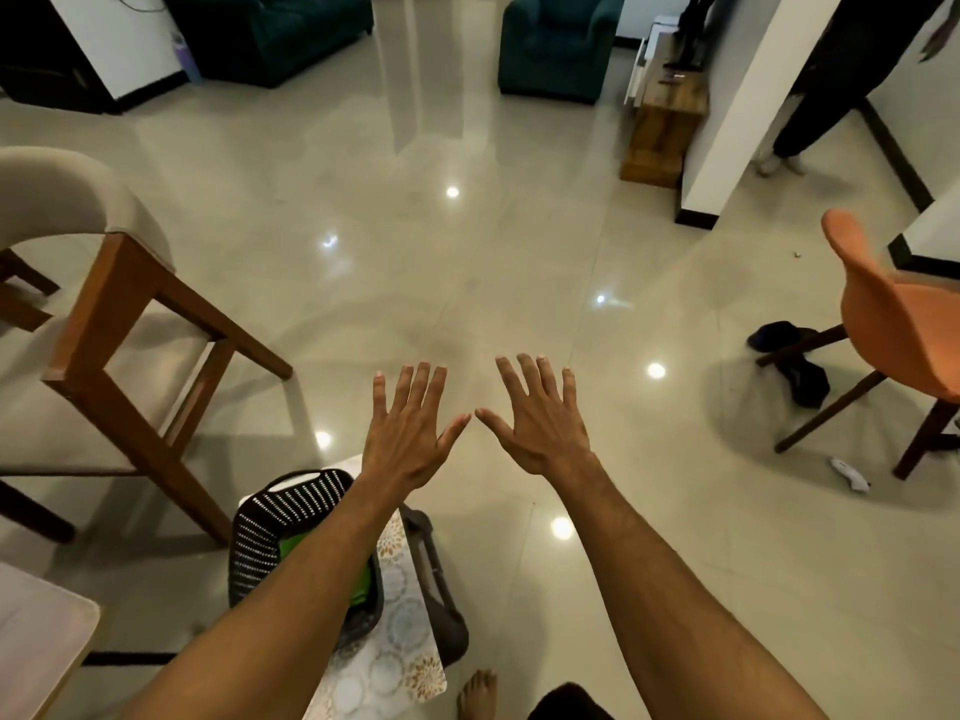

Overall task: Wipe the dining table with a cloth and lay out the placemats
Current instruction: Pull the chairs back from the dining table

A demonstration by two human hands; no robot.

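Splayed and empty: left hand (pixel 410 433), right hand (pixel 540 428) (basket (pixel 270 522) beneath left forearm); wooden chair (pixel 119 324) at left.

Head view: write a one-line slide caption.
Left hand and right hand spread open over shiny floor, black basket beneath left forearm.

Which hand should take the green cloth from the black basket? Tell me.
Left hand, probably: its forearm crosses directly over the black basket holding the green cloth; the right hand is over bare floor, farther off. Both are open, empty.
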